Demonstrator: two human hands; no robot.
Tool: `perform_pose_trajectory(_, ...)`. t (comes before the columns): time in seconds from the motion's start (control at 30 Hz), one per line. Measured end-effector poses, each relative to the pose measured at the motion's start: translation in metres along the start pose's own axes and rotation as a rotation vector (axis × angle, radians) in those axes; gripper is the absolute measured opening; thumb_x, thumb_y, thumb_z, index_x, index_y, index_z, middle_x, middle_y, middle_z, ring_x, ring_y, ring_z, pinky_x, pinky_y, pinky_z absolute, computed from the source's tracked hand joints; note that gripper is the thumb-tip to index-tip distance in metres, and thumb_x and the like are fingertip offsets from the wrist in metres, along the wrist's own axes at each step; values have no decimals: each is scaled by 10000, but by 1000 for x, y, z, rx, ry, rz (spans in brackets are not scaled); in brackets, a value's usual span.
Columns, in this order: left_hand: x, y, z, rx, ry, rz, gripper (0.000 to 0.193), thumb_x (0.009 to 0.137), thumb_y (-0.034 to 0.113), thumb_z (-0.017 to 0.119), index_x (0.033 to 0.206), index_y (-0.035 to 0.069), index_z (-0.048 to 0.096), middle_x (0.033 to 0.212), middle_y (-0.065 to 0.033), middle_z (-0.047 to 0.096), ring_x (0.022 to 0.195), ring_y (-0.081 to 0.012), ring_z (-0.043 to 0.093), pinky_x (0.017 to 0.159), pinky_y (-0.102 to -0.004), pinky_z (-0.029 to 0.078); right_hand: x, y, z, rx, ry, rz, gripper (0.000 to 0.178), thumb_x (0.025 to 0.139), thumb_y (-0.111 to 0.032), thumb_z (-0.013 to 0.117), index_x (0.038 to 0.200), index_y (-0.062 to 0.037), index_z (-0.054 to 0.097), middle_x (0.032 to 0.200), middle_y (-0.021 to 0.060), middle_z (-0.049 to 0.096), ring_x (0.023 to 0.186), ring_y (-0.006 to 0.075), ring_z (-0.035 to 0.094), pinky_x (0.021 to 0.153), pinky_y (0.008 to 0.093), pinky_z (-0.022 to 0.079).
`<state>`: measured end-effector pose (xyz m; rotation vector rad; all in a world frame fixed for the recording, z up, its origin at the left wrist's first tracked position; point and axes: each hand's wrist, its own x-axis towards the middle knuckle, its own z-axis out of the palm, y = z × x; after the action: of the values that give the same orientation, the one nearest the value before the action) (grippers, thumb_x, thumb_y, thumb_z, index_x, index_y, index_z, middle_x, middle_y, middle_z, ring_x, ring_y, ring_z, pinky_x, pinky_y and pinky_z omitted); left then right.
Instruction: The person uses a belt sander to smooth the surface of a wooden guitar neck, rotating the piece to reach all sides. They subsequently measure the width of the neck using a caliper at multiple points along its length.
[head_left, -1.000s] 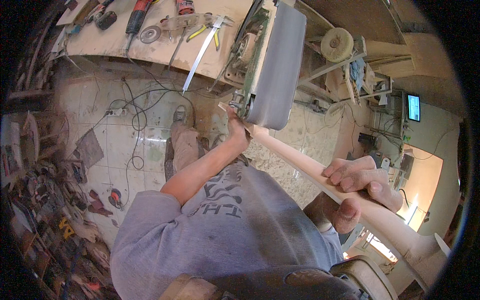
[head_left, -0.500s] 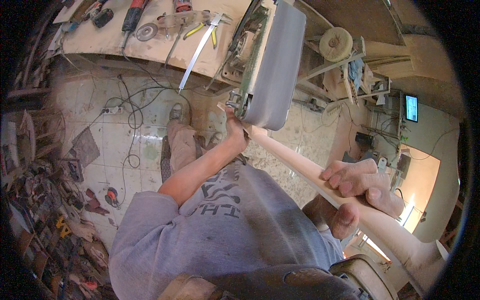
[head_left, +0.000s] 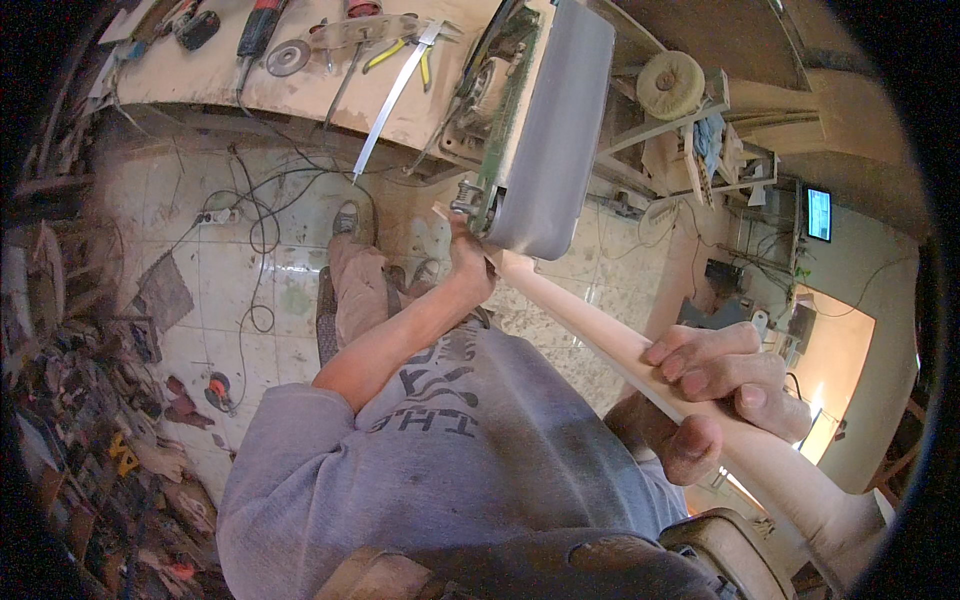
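Observation:
A long pale wooden piece [head_left: 585, 312], slim and rounded at the far end and flaring wide at the near right, runs diagonally across the view. My left hand [head_left: 472, 268] is closed round its thin far end, just below the belt sander [head_left: 548, 140]; the fingers are partly hidden. Farther down its length, my right hand [head_left: 715, 385] grips the shaft, fingers over the top and thumb on the near side. The wood meets the lower rounded end of the sander's grey belt beside my left hand. The underside of the wood is hidden.
On the workbench [head_left: 290, 105] at the far left lie yellow-handled pliers [head_left: 388, 55], a steel caliper [head_left: 400, 95], a disc [head_left: 288, 58] and a red power tool [head_left: 262, 30]. Cables [head_left: 262, 215] trail over the tiled floor. A clutter heap [head_left: 110, 450] fills the left side.
The view has shifted very slightly. Both hands keep their hold, and the wooden piece stays at the sander's end with hardly any visible movement.

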<state>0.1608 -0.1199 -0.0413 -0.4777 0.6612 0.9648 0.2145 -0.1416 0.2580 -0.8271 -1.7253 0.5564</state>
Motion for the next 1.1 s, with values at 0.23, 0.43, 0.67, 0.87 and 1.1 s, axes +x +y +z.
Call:
perform_pose_trajectory(0.23, 21, -9, -22, 50, -65, 58, 912, 850, 774, 278, 1417, 65, 370, 1424, -161, 438, 1246, -363, 463, 1052, -488, 367, 0, 2, 4, 28, 60, -7, 423, 838, -167, 719, 1148, -38, 462, 763, 125, 532, 637, 243, 523, 480, 355, 560)
perform_pose_trajectory(0.43, 7, -6, -11, 64, -30, 34, 907, 864, 777, 246, 1410, 65, 373, 1412, -150, 453, 1241, -346, 476, 1043, -466, 384, 5, 6, 7, -13, 45, -42, 321, 881, -167, 653, 1091, -29, 454, 734, 101, 454, 614, 190, 466, 404, 316, 497)
perform_pose_trajectory(0.67, 2, -2, -2, 44, 26, 24, 727, 957, 654, 155, 1345, 108, 436, 1279, -76, 556, 1071, -235, 610, 820, -398, 546, 7, 8, 3, 15, 4, -67, 316, 893, -149, 620, 1118, -12, 445, 738, 110, 452, 616, 191, 457, 386, 308, 476)
perform_pose_trajectory(0.87, 0, 0, -1, 68, 65, 26, 759, 945, 676, 154, 1361, 98, 416, 1305, -93, 529, 1084, -260, 604, 837, -415, 543, 8, 12, 4, 19, 22, -75, 318, 882, -127, 622, 1116, -3, 446, 731, 114, 451, 622, 198, 466, 379, 301, 471)
perform_pose_trajectory(1.1, 0, -1, -5, 97, -7, 33, 792, 933, 693, 129, 1376, 90, 386, 1299, -119, 532, 1077, -286, 608, 803, -457, 551, 8, 14, 3, 35, 33, -82, 314, 880, -117, 617, 1116, 1, 448, 731, 117, 453, 623, 195, 473, 389, 300, 478)
